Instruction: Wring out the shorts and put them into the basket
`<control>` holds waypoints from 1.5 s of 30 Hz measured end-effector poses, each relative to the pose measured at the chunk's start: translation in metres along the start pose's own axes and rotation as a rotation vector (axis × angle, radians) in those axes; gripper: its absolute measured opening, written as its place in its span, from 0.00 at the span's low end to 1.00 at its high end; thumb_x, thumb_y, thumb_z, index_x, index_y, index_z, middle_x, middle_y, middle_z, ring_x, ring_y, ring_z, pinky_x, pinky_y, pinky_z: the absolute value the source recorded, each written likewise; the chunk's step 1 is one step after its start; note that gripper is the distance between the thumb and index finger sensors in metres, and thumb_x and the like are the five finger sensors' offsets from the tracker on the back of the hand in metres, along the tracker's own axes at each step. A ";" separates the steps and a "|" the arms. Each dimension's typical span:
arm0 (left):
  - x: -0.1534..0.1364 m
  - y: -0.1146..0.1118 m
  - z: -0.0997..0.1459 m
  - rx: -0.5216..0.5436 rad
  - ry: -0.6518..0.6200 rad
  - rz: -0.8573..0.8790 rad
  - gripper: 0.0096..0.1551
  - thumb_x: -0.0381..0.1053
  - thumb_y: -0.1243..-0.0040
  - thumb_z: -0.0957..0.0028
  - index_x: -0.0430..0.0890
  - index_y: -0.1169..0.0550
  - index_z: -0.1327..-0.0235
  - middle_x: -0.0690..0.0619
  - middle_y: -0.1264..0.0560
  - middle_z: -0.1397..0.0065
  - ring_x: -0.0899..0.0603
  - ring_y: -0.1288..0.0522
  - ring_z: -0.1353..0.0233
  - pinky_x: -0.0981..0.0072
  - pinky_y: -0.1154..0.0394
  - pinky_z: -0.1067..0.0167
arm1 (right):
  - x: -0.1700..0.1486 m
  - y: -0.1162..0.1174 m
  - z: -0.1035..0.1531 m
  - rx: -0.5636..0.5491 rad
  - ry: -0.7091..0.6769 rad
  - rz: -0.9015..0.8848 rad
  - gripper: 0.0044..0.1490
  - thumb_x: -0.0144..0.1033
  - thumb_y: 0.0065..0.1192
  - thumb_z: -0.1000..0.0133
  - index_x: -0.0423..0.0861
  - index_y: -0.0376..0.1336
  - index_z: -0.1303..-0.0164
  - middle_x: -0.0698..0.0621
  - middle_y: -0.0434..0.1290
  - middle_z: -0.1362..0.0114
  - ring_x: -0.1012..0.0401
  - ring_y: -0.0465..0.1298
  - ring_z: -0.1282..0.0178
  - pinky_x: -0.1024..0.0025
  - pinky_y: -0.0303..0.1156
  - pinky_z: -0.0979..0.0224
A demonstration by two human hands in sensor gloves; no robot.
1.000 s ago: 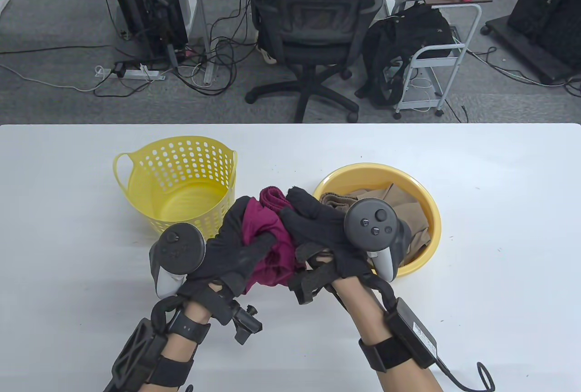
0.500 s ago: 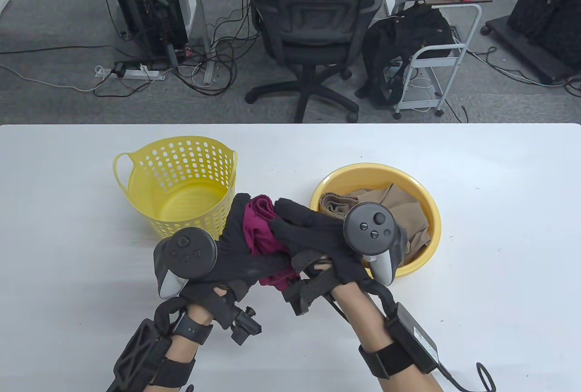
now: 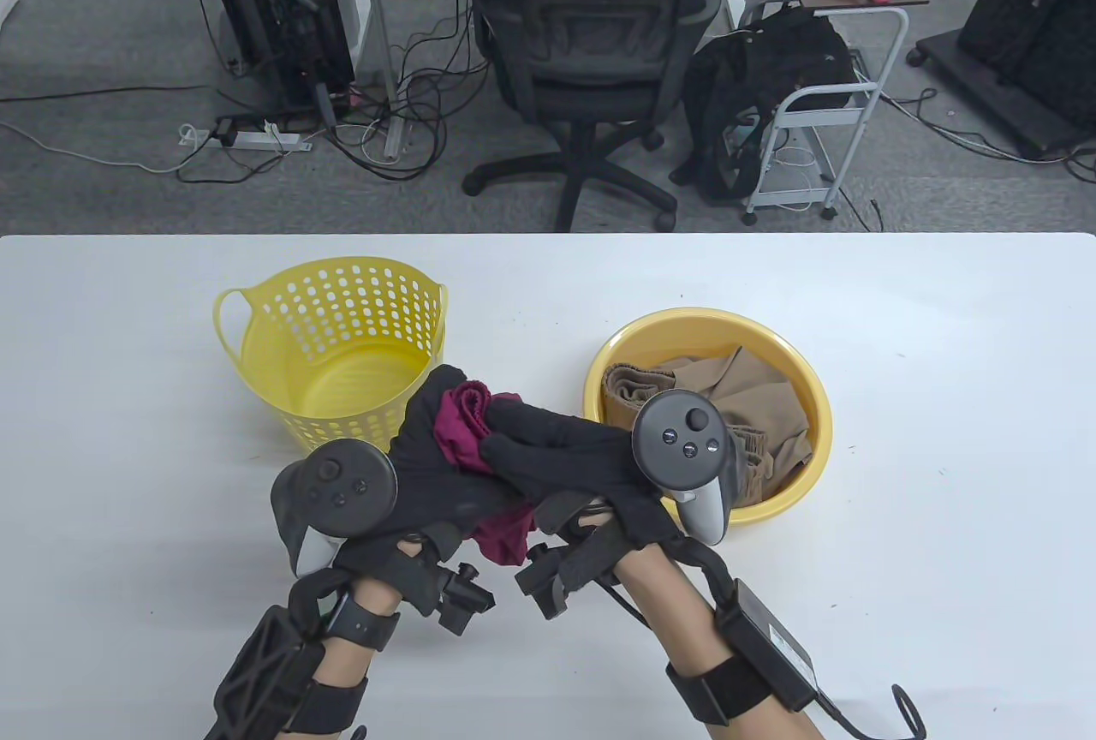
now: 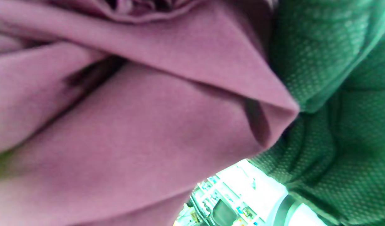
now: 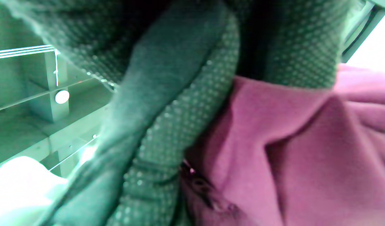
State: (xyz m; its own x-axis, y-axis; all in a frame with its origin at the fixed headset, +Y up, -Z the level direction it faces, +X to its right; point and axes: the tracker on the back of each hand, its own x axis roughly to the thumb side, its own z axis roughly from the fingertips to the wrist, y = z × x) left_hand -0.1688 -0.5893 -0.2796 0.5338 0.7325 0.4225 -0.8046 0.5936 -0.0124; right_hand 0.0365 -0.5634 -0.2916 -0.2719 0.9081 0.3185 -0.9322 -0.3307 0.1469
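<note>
Shorts (image 3: 462, 432), maroon and bunched, sit squeezed between my left hand (image 3: 428, 466) and right hand (image 3: 565, 457), both curled tight on the cloth above the table's (image 3: 942, 432) near edge, between the yellow basket (image 3: 334, 346) and the yellow basin (image 3: 805, 397) of beige cloth (image 3: 753, 389). Left wrist view: blurred maroon folds, probably pressed against the glove. Right wrist view: gloved fingers (image 5: 180, 125) clamp the fabric.

Office clutter beyond a white table (image 3: 942, 397).
On the table at about 3 o'clock of centre, a yellow basin (image 3: 818, 423) holding crumpled tan cloth (image 3: 753, 389). Past the far edge at 12 o'clock, a black office chair (image 3: 591, 46); at 11 o'clock, a computer tower (image 3: 282, 3) above a power strip (image 3: 257, 139) and tangled cables; at 1 o'clock, a black backpack (image 3: 753, 89) against a white cart (image 3: 848, 89).
</note>
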 end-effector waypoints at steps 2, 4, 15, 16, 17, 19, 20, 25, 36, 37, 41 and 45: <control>-0.001 0.000 0.001 0.006 0.001 -0.007 0.72 0.67 0.16 0.61 0.36 0.47 0.21 0.30 0.37 0.21 0.21 0.27 0.26 0.25 0.29 0.40 | 0.000 0.002 0.000 0.010 -0.003 0.004 0.31 0.46 0.75 0.45 0.36 0.72 0.43 0.35 0.79 0.43 0.40 0.85 0.48 0.56 0.87 0.50; -0.002 0.001 0.001 0.016 0.001 -0.021 0.69 0.66 0.16 0.60 0.37 0.45 0.22 0.31 0.34 0.22 0.23 0.25 0.27 0.27 0.28 0.40 | -0.001 0.003 0.000 0.017 -0.012 0.020 0.30 0.47 0.75 0.45 0.37 0.72 0.43 0.35 0.80 0.43 0.40 0.85 0.48 0.55 0.87 0.49; -0.012 0.009 0.007 0.048 0.001 0.005 0.51 0.61 0.17 0.54 0.42 0.35 0.29 0.40 0.24 0.31 0.33 0.16 0.35 0.33 0.23 0.42 | -0.005 -0.001 0.000 0.036 -0.011 0.031 0.28 0.50 0.72 0.44 0.41 0.74 0.44 0.40 0.82 0.43 0.42 0.85 0.49 0.54 0.85 0.48; -0.013 0.011 0.008 0.046 0.002 0.006 0.50 0.61 0.17 0.53 0.42 0.34 0.29 0.41 0.23 0.31 0.33 0.16 0.35 0.33 0.22 0.42 | -0.006 -0.002 0.000 0.037 -0.003 0.019 0.28 0.50 0.72 0.43 0.41 0.74 0.43 0.39 0.82 0.43 0.41 0.85 0.48 0.53 0.84 0.48; -0.014 0.012 0.009 0.048 0.005 0.008 0.48 0.61 0.17 0.53 0.43 0.34 0.30 0.41 0.23 0.31 0.33 0.15 0.36 0.33 0.22 0.42 | -0.007 -0.003 0.000 0.037 -0.001 0.013 0.29 0.50 0.72 0.43 0.41 0.74 0.43 0.39 0.81 0.42 0.41 0.85 0.48 0.52 0.84 0.48; -0.016 0.015 0.012 0.045 0.006 0.017 0.47 0.60 0.18 0.52 0.43 0.33 0.30 0.41 0.22 0.32 0.33 0.15 0.36 0.33 0.22 0.43 | -0.008 -0.006 -0.001 0.030 -0.002 0.019 0.30 0.51 0.72 0.44 0.42 0.73 0.41 0.39 0.80 0.40 0.40 0.83 0.45 0.50 0.82 0.46; -0.017 0.016 0.013 0.048 0.006 0.022 0.46 0.60 0.18 0.52 0.43 0.32 0.30 0.41 0.22 0.32 0.33 0.15 0.37 0.33 0.22 0.43 | -0.009 -0.008 -0.001 0.026 -0.004 0.020 0.31 0.52 0.71 0.44 0.42 0.73 0.40 0.39 0.80 0.39 0.40 0.83 0.44 0.49 0.82 0.45; -0.022 0.025 0.017 0.048 0.004 0.070 0.44 0.61 0.19 0.51 0.44 0.31 0.31 0.41 0.21 0.33 0.33 0.15 0.37 0.33 0.21 0.43 | -0.016 -0.018 -0.002 0.039 0.011 -0.004 0.38 0.60 0.70 0.45 0.42 0.71 0.36 0.37 0.77 0.35 0.36 0.80 0.40 0.43 0.79 0.42; -0.023 0.047 0.025 0.047 -0.085 0.317 0.43 0.62 0.20 0.51 0.47 0.30 0.31 0.42 0.21 0.32 0.34 0.15 0.36 0.34 0.21 0.42 | -0.050 -0.026 -0.006 0.149 0.104 -0.066 0.60 0.77 0.64 0.50 0.42 0.59 0.20 0.31 0.64 0.22 0.25 0.66 0.29 0.27 0.68 0.37; -0.022 0.049 0.024 0.045 -0.094 0.354 0.43 0.62 0.20 0.50 0.46 0.30 0.30 0.42 0.21 0.32 0.34 0.15 0.36 0.34 0.21 0.42 | -0.055 -0.025 -0.007 0.164 0.116 -0.089 0.61 0.78 0.63 0.50 0.42 0.58 0.20 0.30 0.63 0.21 0.25 0.65 0.29 0.26 0.67 0.37; -0.020 0.053 0.021 0.026 -0.146 0.469 0.43 0.62 0.20 0.51 0.47 0.30 0.30 0.43 0.21 0.32 0.34 0.15 0.36 0.34 0.21 0.41 | -0.074 -0.016 -0.008 0.247 0.168 -0.196 0.65 0.82 0.59 0.50 0.44 0.54 0.16 0.29 0.57 0.18 0.22 0.61 0.27 0.24 0.65 0.36; -0.019 0.052 0.016 -0.004 -0.191 0.566 0.43 0.62 0.20 0.50 0.48 0.30 0.30 0.43 0.21 0.31 0.34 0.15 0.35 0.34 0.22 0.41 | -0.088 -0.004 -0.009 0.328 0.204 -0.300 0.67 0.84 0.58 0.50 0.44 0.50 0.14 0.28 0.53 0.17 0.20 0.58 0.26 0.21 0.64 0.37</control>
State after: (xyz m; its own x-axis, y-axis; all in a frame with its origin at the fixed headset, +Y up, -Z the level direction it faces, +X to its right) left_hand -0.2250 -0.5780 -0.2741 -0.0339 0.8627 0.5047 -0.9494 0.1300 -0.2860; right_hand 0.0625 -0.6398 -0.3284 -0.0751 0.9967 0.0316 -0.8613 -0.0808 0.5016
